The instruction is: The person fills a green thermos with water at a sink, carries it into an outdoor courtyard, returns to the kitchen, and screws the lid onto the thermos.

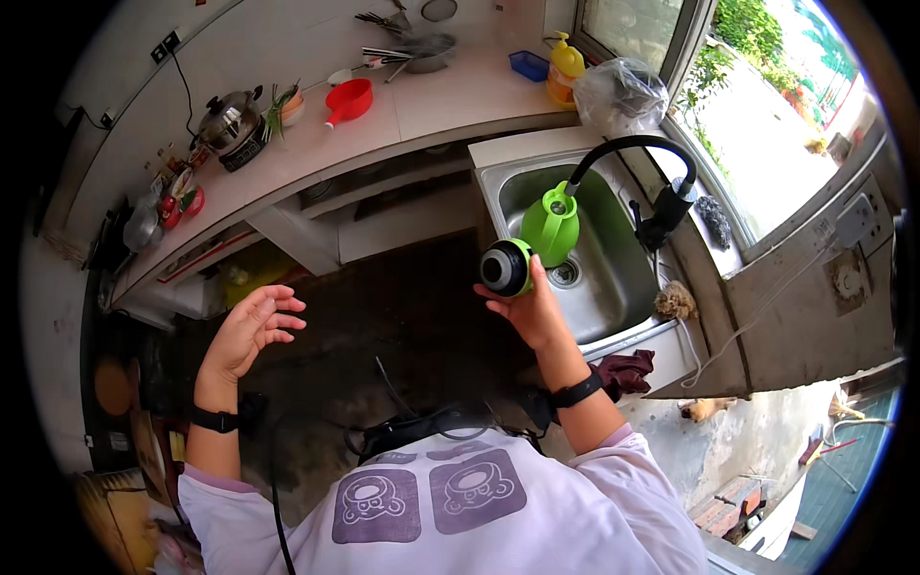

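My right hand (530, 305) holds a round black-and-green lid (505, 268) with a grey centre, in front of the sink's near-left edge. Just behind the lid, a green vacuum jug (552, 226) stands in the stainless steel sink (600, 313). The end of a black flexible faucet (636, 142) hangs over the jug's mouth; whether water runs cannot be made out. Away to the left, my left hand (255, 327) is raised in the air with fingers apart and holds nothing.
A red plastic ladle (350, 99), a steel pot (230, 121) and a pan (430, 56) stand on the long counter. Behind the sink are a yellow pump bottle (565, 70) and a clear plastic bag (619, 97). A scrubber (675, 300) and a dark cloth (627, 374) lie at the sink's right and front edges.
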Demonstrator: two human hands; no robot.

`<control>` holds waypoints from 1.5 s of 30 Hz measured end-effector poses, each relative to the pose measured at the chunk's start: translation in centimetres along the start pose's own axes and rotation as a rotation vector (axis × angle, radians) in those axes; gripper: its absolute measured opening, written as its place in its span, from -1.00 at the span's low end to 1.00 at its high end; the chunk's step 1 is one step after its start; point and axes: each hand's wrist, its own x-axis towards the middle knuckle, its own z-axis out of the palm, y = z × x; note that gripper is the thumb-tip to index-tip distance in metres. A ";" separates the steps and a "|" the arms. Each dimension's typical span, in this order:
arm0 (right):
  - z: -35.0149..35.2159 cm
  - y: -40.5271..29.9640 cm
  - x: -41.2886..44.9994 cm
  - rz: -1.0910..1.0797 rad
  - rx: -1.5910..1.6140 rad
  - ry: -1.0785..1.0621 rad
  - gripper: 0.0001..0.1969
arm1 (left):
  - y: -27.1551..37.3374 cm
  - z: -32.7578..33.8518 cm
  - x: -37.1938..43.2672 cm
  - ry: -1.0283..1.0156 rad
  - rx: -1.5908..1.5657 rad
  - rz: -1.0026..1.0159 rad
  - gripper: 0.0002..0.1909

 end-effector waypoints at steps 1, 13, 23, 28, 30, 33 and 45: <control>-0.6 -0.1 0.9 -0.013 0.042 0.035 -0.41 | 0.0 -1.7 0.7 0.007 -0.022 -0.003 -0.60; -1.4 -1.3 7.5 -0.204 0.045 0.365 -0.33 | 0.9 -6.4 26.0 -0.558 0.227 0.022 -0.63; 5.5 -2.7 16.6 -0.074 -0.161 0.399 -0.33 | 1.8 8.5 38.6 -1.108 0.326 -0.175 -0.17; 3.0 -5.1 19.1 -0.178 -0.432 0.468 -0.28 | 2.6 10.7 41.6 -1.099 0.389 -0.158 -0.27; 1.2 -5.5 19.9 -0.181 -0.483 0.495 -0.30 | 2.2 11.4 43.0 -1.078 0.423 -0.050 -0.28; -1.8 -5.6 20.2 -0.135 -0.507 0.519 -0.33 | 2.2 12.3 44.9 -1.057 0.444 -0.057 -0.27; -17.7 -0.8 18.8 -0.153 -0.555 0.823 -0.67 | 2.8 15.0 54.2 -0.970 0.302 -0.329 -0.32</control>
